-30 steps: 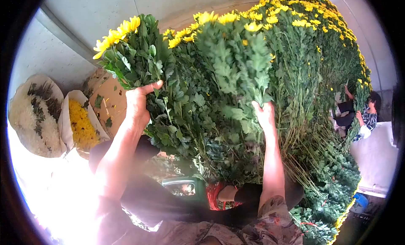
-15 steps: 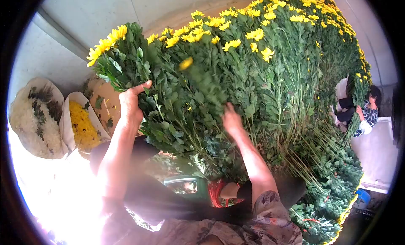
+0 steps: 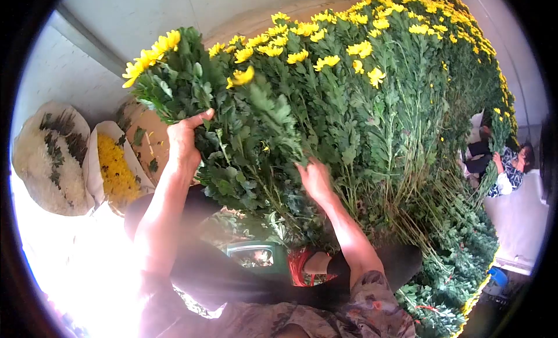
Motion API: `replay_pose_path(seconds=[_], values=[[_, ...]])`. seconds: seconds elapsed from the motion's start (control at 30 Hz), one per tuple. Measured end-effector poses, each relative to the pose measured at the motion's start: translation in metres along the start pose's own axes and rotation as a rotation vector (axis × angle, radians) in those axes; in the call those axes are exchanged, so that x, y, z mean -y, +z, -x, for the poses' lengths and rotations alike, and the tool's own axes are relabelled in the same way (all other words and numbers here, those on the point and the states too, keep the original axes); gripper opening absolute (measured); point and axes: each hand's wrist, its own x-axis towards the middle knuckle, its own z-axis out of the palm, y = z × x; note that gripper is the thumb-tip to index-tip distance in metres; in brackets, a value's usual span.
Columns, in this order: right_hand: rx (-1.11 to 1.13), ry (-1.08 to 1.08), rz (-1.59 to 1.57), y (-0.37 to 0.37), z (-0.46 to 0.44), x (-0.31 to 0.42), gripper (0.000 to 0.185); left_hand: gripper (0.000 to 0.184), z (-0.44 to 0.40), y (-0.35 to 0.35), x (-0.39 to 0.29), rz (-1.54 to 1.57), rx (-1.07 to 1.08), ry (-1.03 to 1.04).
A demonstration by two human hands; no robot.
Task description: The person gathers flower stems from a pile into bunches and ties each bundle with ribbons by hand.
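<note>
My left hand (image 3: 187,141) is wrapped round a bunch of yellow chrysanthemums (image 3: 174,82), its flower heads tilted to the upper left. Between the fingers of my right hand (image 3: 315,178) is a single chrysanthemum stem (image 3: 273,117), slightly blurred, its yellow bloom close to the bunch. Behind both hands stands a large heap of yellow chrysanthemums (image 3: 372,99), blooms along the top and bare stems lower down. The lower ends of the held stems are lost among the leaves.
At left stand a sack of white flowers (image 3: 52,169) and a sack of yellow flowers (image 3: 113,172). A green plastic stool or crate (image 3: 256,256) and red ties (image 3: 299,265) lie between my legs. Another person (image 3: 508,166) sits at far right. More cut stems (image 3: 447,291) lie at lower right.
My right hand has moved slightly left and down with the stem, bringing its bloom nearer the bunch. My left hand keeps its grip on the bunch.
</note>
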Motion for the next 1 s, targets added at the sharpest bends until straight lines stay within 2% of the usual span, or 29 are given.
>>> replay_pose_path(seconds=[0.03, 0.07, 0.13, 0.17, 0.2, 0.27, 0.37, 0.43, 0.47, 0.57, 0.63, 0.67, 0.7, 0.73, 0.77, 0.8, 0.87, 0.9, 0.93, 0.97, 1.0], values=[[-0.006, 0.036, -0.054, 0.0, 0.001, 0.002, 0.035, 0.029, -0.002, -0.001, 0.001, -0.015, -0.024, -0.062], [-0.185, -0.117, -0.09, -0.007, 0.004, 0.012, 0.034, 0.028, -0.004, -0.003, 0.003, -0.027, -0.054, -0.119], [-0.255, -0.186, -0.199, -0.026, 0.014, 0.037, 0.034, 0.022, -0.001, 0.002, 0.007, -0.083, -0.049, -0.084], [-0.194, -0.2, -0.066, -0.035, 0.019, 0.045, 0.034, 0.024, 0.003, 0.007, 0.004, -0.046, 0.008, -0.102], [-0.269, -0.286, -0.095, -0.029, 0.022, 0.047, 0.036, 0.031, 0.008, 0.015, 0.0, 0.022, -0.03, -0.132], [-0.003, -0.088, -0.23, -0.029, 0.035, 0.074, 0.037, 0.025, 0.006, 0.018, 0.0, 0.043, -0.017, -0.269], [-0.078, -0.307, -0.383, 0.006, 0.031, 0.08, 0.052, 0.019, 0.006, 0.017, 0.009, 0.014, 0.027, -0.176], [-0.112, -0.348, -0.139, 0.001, 0.036, 0.096, 0.033, 0.02, 0.003, 0.014, 0.014, 0.089, 0.071, -0.19], [-0.066, -0.28, -0.301, 0.0, 0.039, 0.099, 0.039, 0.021, 0.002, 0.012, 0.015, 0.163, 0.111, -0.211], [-0.046, -0.219, -0.292, 0.003, 0.042, 0.103, 0.046, 0.029, 0.006, 0.0, 0.011, 0.07, 0.333, -0.197], [0.115, -0.039, -0.216, 0.008, 0.039, 0.101, 0.047, 0.036, 0.017, 0.005, 0.003, -0.027, 0.447, -0.187], [0.169, -0.127, -0.084, 0.016, 0.041, 0.098, 0.05, 0.042, 0.019, 0.011, 0.003, -0.061, 0.517, -0.156], [0.213, -0.222, 0.043, 0.024, 0.043, 0.095, 0.053, 0.044, 0.024, 0.018, 0.005, -0.108, 0.426, -0.117], [0.306, -0.166, 0.106, 0.022, 0.043, 0.095, 0.054, 0.046, 0.032, 0.027, 0.001, -0.157, 0.328, -0.074], [0.402, -0.116, 0.175, 0.021, 0.043, 0.095, 0.055, 0.051, 0.027, 0.027, 0.005, -0.063, 0.281, -0.102], [0.304, -0.245, -0.014, 0.014, 0.042, 0.091, 0.055, 0.048, 0.023, 0.021, 0.01, -0.073, 0.266, -0.033], [-0.047, -0.469, -0.23, 0.006, 0.012, 0.059, 0.056, 0.042, 0.017, 0.02, 0.005, 0.04, 0.215, 0.01], [-0.304, -0.397, -0.152, -0.035, -0.004, 0.053, 0.047, 0.04, 0.009, 0.014, 0.002, -0.015, 0.154, -0.007], [-0.462, -0.194, -0.157, -0.053, -0.023, 0.032, 0.044, 0.04, 0.016, 0.018, -0.009, 0.024, 0.151, -0.099], [-0.602, 0.065, -0.238, -0.044, -0.054, -0.019, 0.047, 0.04, 0.012, 0.016, -0.008, 0.055, 0.16, -0.113], [-0.888, 0.163, 0.31, -0.031, -0.075, -0.071, 0.054, 0.041, 0.009, 0.014, -0.007, 0.085, 0.172, -0.126]])
